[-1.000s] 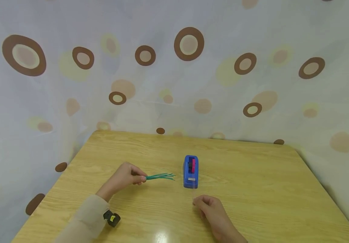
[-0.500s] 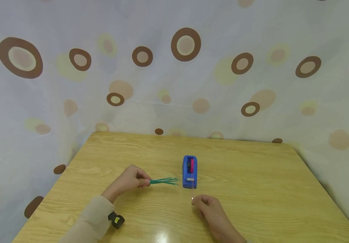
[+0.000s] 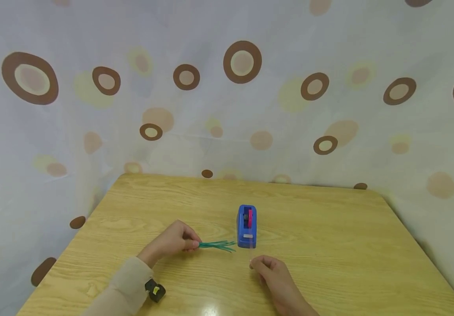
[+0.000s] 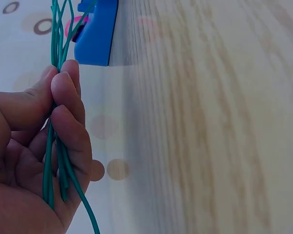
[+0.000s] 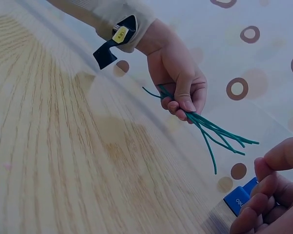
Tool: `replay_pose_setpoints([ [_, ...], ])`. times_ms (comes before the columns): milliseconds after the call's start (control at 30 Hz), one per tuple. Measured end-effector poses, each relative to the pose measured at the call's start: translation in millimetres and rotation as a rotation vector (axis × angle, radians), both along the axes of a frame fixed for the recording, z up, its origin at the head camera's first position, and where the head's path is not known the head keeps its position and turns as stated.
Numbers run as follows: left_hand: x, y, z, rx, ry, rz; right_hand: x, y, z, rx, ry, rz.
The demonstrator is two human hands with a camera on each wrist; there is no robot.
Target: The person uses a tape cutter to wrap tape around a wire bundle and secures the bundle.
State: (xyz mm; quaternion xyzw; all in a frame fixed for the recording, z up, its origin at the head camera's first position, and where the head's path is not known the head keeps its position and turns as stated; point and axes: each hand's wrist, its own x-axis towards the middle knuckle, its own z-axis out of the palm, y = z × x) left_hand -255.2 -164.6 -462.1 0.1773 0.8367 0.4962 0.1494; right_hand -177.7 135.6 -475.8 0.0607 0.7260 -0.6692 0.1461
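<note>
My left hand pinches a bundle of thin green wires between thumb and fingers. Their loose ends fan out toward the right, just in front of the blue tape dispenser. In the left wrist view, the wires also run down across the palm, with several tails below the fingers. A narrow strip of clear tape stretches from the dispenser's cutter toward me. Thumb and forefinger of my right hand pinch its free end. A pink-red tape core sits in the dispenser.
Everything is over a light wood-grain table. A pale curtain with brown circles hangs behind and beside it. On the left sleeve's cuff is a black wrist mount with a yellow label.
My left hand has moved right and a little toward me, bringing the wires nearer the tape strip. The right hand stays almost in place, still pinching the tape end.
</note>
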Motion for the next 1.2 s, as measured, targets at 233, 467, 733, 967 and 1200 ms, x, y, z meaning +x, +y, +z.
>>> replay_pose_setpoints([
  [233,-0.8,7.5,-5.2,0.023,-0.033,-0.029,0.6,1,-3.0,-0.038,0.003,0.007],
  [467,-1.1,16.2,-7.8,0.019,-0.034,-0.055,1.4,0,-5.0,-0.037,0.007,-0.001],
  [733,-2.4,24.0,-7.8,0.038,-0.066,-0.081,0.6,-1,-7.6,-0.038,0.019,-0.017],
  [967,-4.9,30.0,-7.9,0.035,-0.068,-0.092,0.3,-1,-6.0,-0.037,0.018,-0.026],
  [1200,-6.9,33.7,-7.7,0.065,-0.108,-0.097,-0.1,0,-5.2,-0.039,0.016,-0.031],
])
